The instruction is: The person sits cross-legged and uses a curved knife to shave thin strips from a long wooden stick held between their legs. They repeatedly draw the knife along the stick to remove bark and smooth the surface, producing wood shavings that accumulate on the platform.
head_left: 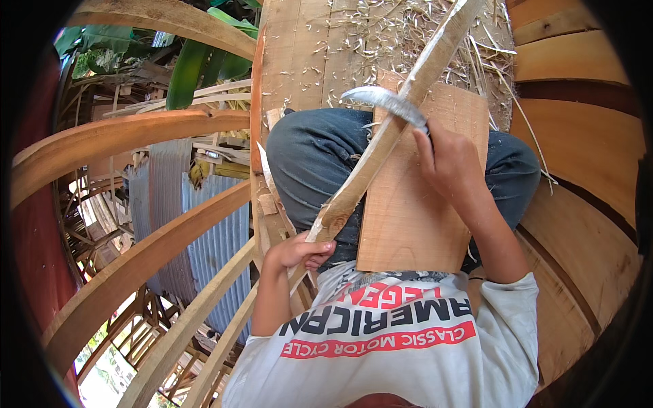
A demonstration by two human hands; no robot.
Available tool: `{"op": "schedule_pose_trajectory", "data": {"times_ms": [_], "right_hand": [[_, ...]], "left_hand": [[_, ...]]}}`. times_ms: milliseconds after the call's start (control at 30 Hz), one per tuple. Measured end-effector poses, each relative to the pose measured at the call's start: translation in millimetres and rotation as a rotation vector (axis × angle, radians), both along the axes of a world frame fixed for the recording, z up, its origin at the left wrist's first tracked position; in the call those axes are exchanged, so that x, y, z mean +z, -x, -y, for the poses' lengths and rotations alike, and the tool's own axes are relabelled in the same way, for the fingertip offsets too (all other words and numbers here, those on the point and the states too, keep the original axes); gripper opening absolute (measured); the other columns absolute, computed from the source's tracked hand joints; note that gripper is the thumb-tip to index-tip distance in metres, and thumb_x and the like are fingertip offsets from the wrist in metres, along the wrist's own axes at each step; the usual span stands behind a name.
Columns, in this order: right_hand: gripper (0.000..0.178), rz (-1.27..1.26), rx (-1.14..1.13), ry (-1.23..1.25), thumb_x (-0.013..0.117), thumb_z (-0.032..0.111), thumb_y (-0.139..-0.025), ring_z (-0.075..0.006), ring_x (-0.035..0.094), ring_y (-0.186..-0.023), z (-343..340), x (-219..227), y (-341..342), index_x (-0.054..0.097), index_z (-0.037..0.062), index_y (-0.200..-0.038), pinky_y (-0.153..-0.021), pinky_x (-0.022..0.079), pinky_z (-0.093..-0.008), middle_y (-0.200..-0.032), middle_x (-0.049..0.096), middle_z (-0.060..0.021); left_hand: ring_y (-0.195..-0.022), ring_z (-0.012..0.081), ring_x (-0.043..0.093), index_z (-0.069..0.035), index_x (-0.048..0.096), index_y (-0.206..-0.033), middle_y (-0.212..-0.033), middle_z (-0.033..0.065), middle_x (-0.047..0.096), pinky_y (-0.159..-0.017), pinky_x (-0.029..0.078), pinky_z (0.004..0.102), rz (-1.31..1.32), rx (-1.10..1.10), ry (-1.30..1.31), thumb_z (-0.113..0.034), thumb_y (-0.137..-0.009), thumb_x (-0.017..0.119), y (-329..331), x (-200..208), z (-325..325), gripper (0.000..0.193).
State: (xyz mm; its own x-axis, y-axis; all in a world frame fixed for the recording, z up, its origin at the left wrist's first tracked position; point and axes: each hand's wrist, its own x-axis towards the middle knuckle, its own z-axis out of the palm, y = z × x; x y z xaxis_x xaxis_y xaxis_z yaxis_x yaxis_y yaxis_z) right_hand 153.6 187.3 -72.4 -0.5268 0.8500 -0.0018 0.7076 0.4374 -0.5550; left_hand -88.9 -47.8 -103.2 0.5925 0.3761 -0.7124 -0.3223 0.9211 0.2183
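Observation:
My right hand [449, 155] is closed round the handle of a curved, sickle-like knife [386, 102]. Its grey blade lies across a long wooden strip [367, 163], with the tip pointing left. That strip runs slantwise from near my waist to the far right, its edges pale where wood is cut away. Around the near end of the strip, the fingers of my left hand [299, 251] are closed. A flat rectangular board [415, 211] rests over my lap, beneath the strip and the knife. Most of the knife's handle is hidden in my right hand.
Pale curled shavings [381, 34] cover the plank floor [292, 61] beyond my knees. Curved wooden ribs [136, 132] stand out on the left, with corrugated metal sheets [211, 245] below them. Wide curved planks [578, 156] line the right side.

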Motion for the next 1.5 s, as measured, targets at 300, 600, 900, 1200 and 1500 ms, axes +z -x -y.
{"op": "schedule_pose_trajectory", "data": {"times_ms": [300, 600, 900, 1200, 1500], "right_hand": [[0.029, 0.076, 0.288, -0.105, 0.054, 0.028, -0.097, -0.0365, 0.061, -0.054, 3.2, -0.5, -2.2, 0.061, 0.0028, -0.083, -0.050, 0.049, -0.0433, -0.061, 0.060, -0.0190], [0.027, -0.064, -0.092, 0.093, 0.055, 0.028, -0.096, -0.0411, 0.061, -0.060, -35.4, -8.4, -12.3, 0.057, 0.0029, -0.087, -0.053, 0.047, -0.0472, -0.064, 0.060, -0.0219], [0.029, -0.056, -0.047, -0.178, 0.057, 0.030, -0.094, -0.0386, 0.061, -0.060, -53.9, -17.1, -15.4, 0.056, 0.0045, -0.082, -0.056, 0.048, -0.0459, -0.063, 0.059, -0.0182], [0.025, -0.043, 0.094, -0.115, 0.057, 0.028, -0.095, -0.0388, 0.062, -0.061, -30.3, -12.5, -8.5, 0.058, 0.0046, -0.086, -0.057, 0.048, -0.0478, -0.062, 0.059, -0.0189], [0.029, -0.058, 0.155, -0.151, 0.056, 0.031, -0.095, -0.0362, 0.063, -0.059, -36.6, -21.3, -13.2, 0.059, 0.0035, -0.087, -0.054, 0.048, -0.0444, -0.061, 0.059, -0.0184]], "left_hand": [[-0.049, 0.0058, 0.034, -0.008, 0.049, -0.081, -0.059, -0.0050, 0.036, -0.045, 0.026, 0.0228, -0.019, 0.006, -0.019, -0.034, -0.090, 0.064, 1.6, 0.0, -0.9, 0.031], [-0.050, 0.0054, 0.033, -0.009, 0.048, -0.081, -0.059, -0.0048, 0.036, -0.045, 0.026, 0.0228, 0.010, 0.006, 0.013, -0.033, -0.091, 0.063, 3.4, -0.6, 2.2, 0.030], [-0.051, 0.0067, 0.035, -0.008, 0.049, -0.084, -0.061, -0.0043, 0.038, -0.047, 0.028, 0.0241, 0.025, -0.014, 0.009, -0.033, -0.090, 0.065, 2.7, -2.2, -0.6, 0.029], [-0.050, 0.0064, 0.035, -0.008, 0.051, -0.084, -0.061, -0.0042, 0.038, -0.045, 0.027, 0.0234, 0.006, -0.007, -0.009, -0.034, -0.089, 0.066, 2.3, -1.3, -0.9, 0.031], [-0.050, 0.0059, 0.034, -0.007, 0.051, -0.085, -0.060, -0.0042, 0.037, -0.046, 0.027, 0.0228, -0.031, 0.005, 0.009, -0.033, -0.089, 0.067, 5.8, -0.7, -0.6, 0.031]]}}
